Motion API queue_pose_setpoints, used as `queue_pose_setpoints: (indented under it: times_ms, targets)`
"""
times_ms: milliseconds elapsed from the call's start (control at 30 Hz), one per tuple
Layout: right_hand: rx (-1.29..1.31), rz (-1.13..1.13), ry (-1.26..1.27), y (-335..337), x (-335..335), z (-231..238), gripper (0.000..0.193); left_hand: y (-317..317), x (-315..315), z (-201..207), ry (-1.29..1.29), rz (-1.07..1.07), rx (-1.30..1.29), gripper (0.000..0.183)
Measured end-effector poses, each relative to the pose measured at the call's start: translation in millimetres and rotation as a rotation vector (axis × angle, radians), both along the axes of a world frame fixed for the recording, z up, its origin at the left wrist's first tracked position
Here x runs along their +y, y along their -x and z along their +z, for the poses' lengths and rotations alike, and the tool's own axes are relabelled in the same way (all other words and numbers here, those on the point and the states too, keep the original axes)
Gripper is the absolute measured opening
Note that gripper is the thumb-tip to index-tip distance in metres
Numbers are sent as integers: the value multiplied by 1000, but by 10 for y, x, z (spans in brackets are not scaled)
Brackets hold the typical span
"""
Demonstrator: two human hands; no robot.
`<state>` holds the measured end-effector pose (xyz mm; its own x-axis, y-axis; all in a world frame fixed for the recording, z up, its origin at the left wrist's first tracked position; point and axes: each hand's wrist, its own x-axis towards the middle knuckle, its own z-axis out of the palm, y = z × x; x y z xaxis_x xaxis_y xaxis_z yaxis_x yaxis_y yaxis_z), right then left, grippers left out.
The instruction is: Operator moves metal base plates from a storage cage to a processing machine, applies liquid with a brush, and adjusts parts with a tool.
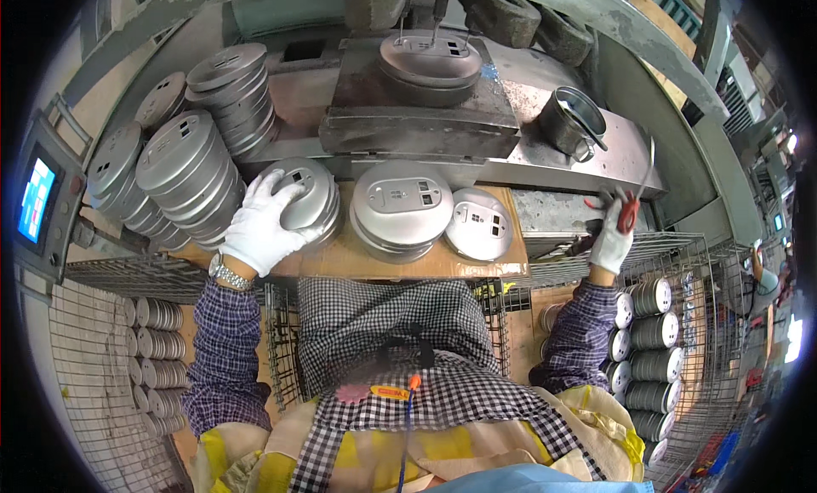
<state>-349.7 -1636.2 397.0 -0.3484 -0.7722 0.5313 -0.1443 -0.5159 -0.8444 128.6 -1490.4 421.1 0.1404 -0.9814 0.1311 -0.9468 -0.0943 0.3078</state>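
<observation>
My left hand [265,222], in a white glove, curls its fingers and thumb around the top of a short stack of silver oval metal covers [315,180]. Out to the right, my gloved right hand [614,238] is closed on a red-handled tool [628,214] with a thin metal end pointing up; its exact kind is unclear. Between the hands stand a stack of oval covers [402,199] and a lower oval piece with square holes [479,227]. Another oval cover [431,59] sits on the press's die block [417,129], beneath thin rods.
Tall stacks of covers [189,165] crowd the left side. A metal mug [572,123] stands on the right of the machine bed. A lit control screen [36,199] is at far left. Wire baskets [89,365] with rows of metal parts [651,361] flank me.
</observation>
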Motion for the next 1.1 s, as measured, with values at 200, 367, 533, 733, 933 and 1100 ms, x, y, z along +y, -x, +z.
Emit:
queue_pose_setpoints:
  times_ms: [200,367,533,733,933,1100]
  targets:
    - [700,385,-349,-1061,-79,1066,42,-5,-20,-30,-13,-13,-3,62]
    - [1415,44,-422,-1583,-588,1402,53,1,-31,-3,-52,8,-15,65]
    - [1006,374,-513,-1710,-831,1350,62,0,-19,17,-57,0,-24,65]
    - [1042,421,-523,-1715,-770,1470,57,-3,-26,-6,-65,7,-32,65]
    - [1057,476,-437,-1769,-761,1444,53,34,-39,9,-74,10,-43,64]
    - [896,566,-491,-1457,-664,1285,36,51,-62,42,-97,1,-24,64]
